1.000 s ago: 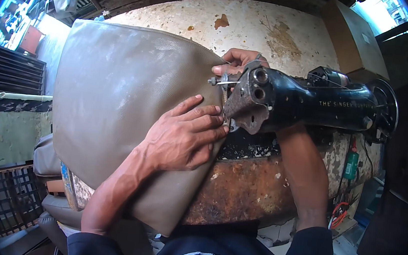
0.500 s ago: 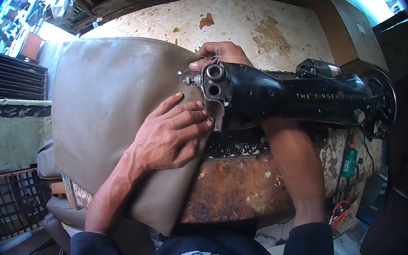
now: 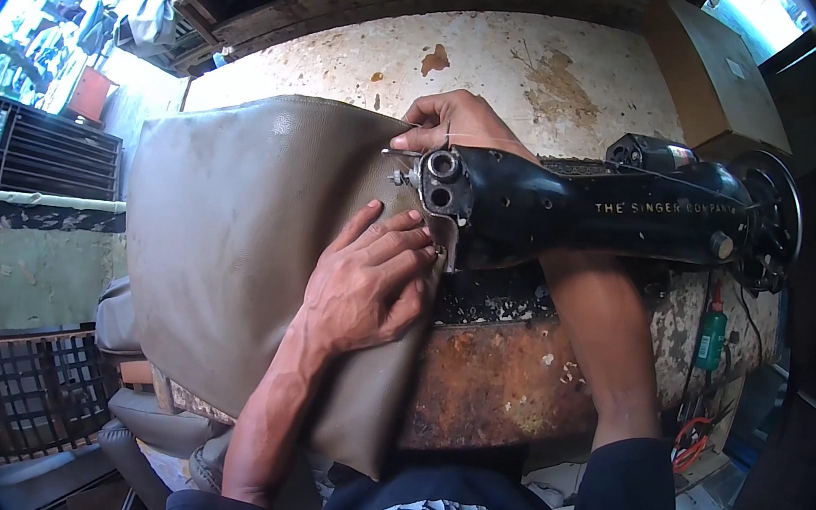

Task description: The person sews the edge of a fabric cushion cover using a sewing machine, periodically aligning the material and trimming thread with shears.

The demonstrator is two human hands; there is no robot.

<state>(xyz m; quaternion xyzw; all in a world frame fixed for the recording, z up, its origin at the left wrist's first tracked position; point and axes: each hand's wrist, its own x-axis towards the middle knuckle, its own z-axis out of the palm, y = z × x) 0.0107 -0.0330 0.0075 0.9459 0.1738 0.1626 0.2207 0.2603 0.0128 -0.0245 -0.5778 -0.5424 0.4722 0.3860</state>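
A large grey-brown leather-like sheet (image 3: 230, 225) lies under the head of a black sewing machine (image 3: 585, 207) and drapes down toward me. My left hand (image 3: 370, 276) presses flat on it just left of the needle area, fingers outstretched. Passing beneath the machine's arm, my right forearm leads to my right hand (image 3: 458, 125), which shows behind the machine head. Its thumb and bent forefinger grip the sheet's far right edge. The needle and presser foot are hidden by the machine head. A thin thread runs above the machine.
The worn, stained table (image 3: 349, 62) spreads behind the machine, with a cardboard box (image 3: 714, 83) at the far right. A green bottle (image 3: 712, 335) hangs or stands near the right edge. Brown padded pieces (image 3: 162, 423) lie low on the left, near a dark lattice (image 3: 35, 389).
The whole view has shifted, so things appear farther right and slightly lower. The sheet now bulges more near my right hand. Both hands stay at the sheet.
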